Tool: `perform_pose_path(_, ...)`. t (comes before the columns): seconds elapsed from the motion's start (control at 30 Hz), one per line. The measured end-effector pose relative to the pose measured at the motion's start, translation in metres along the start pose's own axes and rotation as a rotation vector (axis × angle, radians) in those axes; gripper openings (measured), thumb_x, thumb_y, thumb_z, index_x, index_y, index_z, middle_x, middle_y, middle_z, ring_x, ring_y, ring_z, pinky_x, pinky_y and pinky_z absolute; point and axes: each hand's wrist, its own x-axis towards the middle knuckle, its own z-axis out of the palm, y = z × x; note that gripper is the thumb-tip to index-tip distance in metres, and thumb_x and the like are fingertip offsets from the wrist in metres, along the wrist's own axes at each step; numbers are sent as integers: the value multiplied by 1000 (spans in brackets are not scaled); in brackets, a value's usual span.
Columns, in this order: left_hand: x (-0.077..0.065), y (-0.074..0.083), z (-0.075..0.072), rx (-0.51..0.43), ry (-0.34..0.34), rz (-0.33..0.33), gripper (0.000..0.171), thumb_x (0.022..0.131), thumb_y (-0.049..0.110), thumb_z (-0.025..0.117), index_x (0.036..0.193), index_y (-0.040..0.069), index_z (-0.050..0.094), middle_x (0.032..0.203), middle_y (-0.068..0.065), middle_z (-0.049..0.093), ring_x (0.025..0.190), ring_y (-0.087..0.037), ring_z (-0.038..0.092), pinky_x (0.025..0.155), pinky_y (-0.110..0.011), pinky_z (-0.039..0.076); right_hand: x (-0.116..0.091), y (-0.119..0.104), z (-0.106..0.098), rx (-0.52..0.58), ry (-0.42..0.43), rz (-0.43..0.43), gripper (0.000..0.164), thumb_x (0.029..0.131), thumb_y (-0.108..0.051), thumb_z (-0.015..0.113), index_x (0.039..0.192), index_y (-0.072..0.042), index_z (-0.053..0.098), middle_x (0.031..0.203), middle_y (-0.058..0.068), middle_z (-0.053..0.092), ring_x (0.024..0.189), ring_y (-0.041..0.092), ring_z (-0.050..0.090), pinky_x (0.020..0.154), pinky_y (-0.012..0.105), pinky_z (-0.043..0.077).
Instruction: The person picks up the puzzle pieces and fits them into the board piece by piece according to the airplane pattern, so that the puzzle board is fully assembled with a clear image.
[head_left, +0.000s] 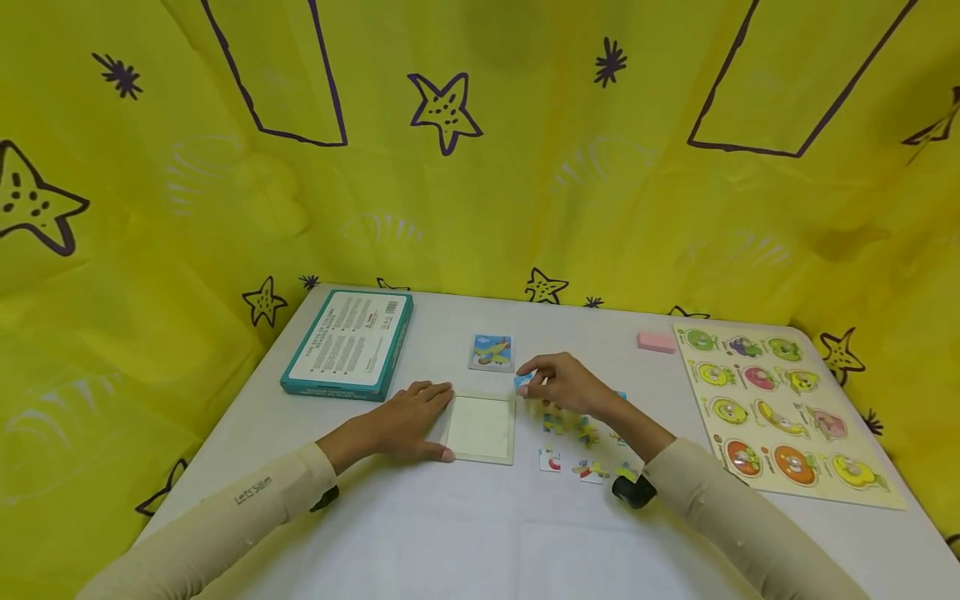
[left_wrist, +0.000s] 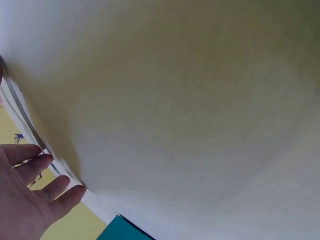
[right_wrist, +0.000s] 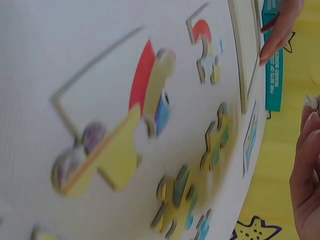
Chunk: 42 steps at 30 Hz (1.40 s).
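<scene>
My left hand [head_left: 412,421] lies along the left edge of a square puzzle tray [head_left: 483,459], thumb at its lower corner and fingers spread toward the top one. The tray's pale inside shows no pieces. Above its upper right corner, my right hand [head_left: 566,383] pinches a small blue jigsaw piece [head_left: 522,381] between thumb and fingers. Right of the tray, several loose jigsaw pieces [head_left: 551,460] lie on the table, some partly covered by the right arm. Close up in the right wrist view, one piece [right_wrist: 95,160] carries yellow, red and wheel-like shapes.
Beyond the tray lies a small picture square [head_left: 492,353] with a yellow airplane. A teal box [head_left: 348,343] stands at the back left. To the right are a pink block [head_left: 656,342] and a fruit puzzle board [head_left: 817,442]. Yellow cloth [head_left: 480,208] hangs behind the table.
</scene>
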Motion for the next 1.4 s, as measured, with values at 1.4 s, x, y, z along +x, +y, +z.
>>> perform_pose_path(1.4, -2, -6, -8, -22, -113, 2, 103, 86, 66, 66, 159, 7, 24, 168, -15, 19, 153, -45, 15, 115, -68, 26, 34, -25, 60, 104, -25, 108, 30, 88, -6, 75, 117, -3, 68, 81, 13, 74, 60, 17, 61, 50, 25, 44)
